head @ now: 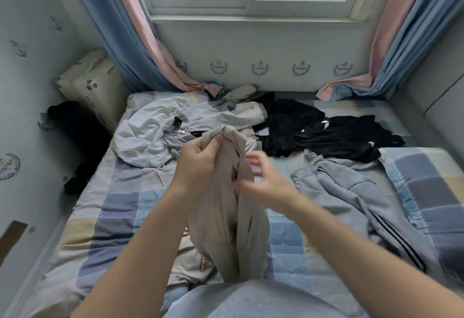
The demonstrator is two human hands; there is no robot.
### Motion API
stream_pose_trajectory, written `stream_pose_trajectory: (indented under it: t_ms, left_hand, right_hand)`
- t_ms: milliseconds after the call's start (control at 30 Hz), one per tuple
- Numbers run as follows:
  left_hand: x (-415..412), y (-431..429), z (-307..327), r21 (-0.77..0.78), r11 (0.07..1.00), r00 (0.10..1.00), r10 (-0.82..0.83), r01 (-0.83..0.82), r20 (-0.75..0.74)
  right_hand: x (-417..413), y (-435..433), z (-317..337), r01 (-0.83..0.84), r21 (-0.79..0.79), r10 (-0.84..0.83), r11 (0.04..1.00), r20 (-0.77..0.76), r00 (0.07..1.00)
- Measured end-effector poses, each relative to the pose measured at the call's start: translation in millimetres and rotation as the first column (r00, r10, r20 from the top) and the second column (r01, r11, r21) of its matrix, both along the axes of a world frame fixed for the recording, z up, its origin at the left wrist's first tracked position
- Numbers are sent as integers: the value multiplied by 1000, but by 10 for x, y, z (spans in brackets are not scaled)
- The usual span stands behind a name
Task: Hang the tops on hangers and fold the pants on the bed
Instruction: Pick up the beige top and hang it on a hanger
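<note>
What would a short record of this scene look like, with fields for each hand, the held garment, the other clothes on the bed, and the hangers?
left hand: grips the top of the beige garment, lifted above the bed
right hand: at the garment's side, blurred; grip unclear
behind, left: light grey hoodie, crumpled
behind, right: black clothes, unfolded
right: grey striped pants, unfolded
hangers: none in view

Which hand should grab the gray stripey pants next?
Probably the right hand. The gray striped pants lie on its side of the bed, and its fingers look open, though blurred. The left hand is busy gripping the beige garment at its top.
</note>
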State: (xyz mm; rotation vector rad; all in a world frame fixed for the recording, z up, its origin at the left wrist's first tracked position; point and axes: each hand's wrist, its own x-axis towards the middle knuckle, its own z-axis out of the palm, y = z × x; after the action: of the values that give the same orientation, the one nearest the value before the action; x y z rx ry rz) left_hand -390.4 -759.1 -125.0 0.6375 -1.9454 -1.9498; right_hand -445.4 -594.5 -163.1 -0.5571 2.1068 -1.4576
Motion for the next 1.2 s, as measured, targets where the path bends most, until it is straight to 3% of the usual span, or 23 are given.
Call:
stream_pose_trajectory:
  t_ms: [133, 267, 367, 500, 633, 733, 800, 867, 933, 1033, 1133, 1200]
  left_hand:
    - [-66, -67, 128, 38, 998, 998, -46, 48, -31]
    - [-138, -278, 37, -152, 986, 998, 66, -64, 12]
    - [-149, -425, -165, -306, 948, 980, 134, -84, 144]
    - [-73, -372, -448, -424, 892, 873, 73, 159, 482]
    - [67, -76, -529, -266, 916, 912, -196, 302, 359]
    - [139, 195, -632, -134, 841, 813, -446, 523, 375]
    - [141, 322, -774, -191, 805, 793, -456, 561, 405]
    - [125, 367, -857, -273, 823, 831, -365, 499, 421]
    - [100, 343, -871, -297, 870, 881, -265, 394, 392]
    - [53, 241, -777, -186, 964, 940, -123, 189, 318]
    - [0, 161, -648, -62, 998, 944, -6, 28, 329]
    - [-29, 173, -575, 84, 996, 935, 10, -42, 355]
  right_hand:
    - [183, 62, -658, 14, 299, -33, 954, 60, 998]
    - [8, 214, -731, 88, 401, -92, 912, -10, 996]
    - [-143, 259, -536, 158, 260, -155, 953, -30, 987]
    - [-245, 187, -170, 224, 31, -226, 974, 82, 971]
    - [-291, 117, 100, 399, -119, -347, 909, 315, 883]
    - [-377, 77, 270, 565, -217, -406, 796, 500, 765]
    - [-461, 67, 355, 643, -268, -420, 717, 570, 706]
    - [-539, 123, 390, 667, -298, -404, 683, 606, 685]
    - [-559, 226, 377, 584, -288, -354, 759, 571, 741]
    - [-465, 370, 216, 377, -81, -319, 923, 390, 864]
    - [-230, 472, -9, 237, 19, -230, 971, 321, 919]
    - [-16, 527, -150, 32, 72, -52, 997, 300, 953]
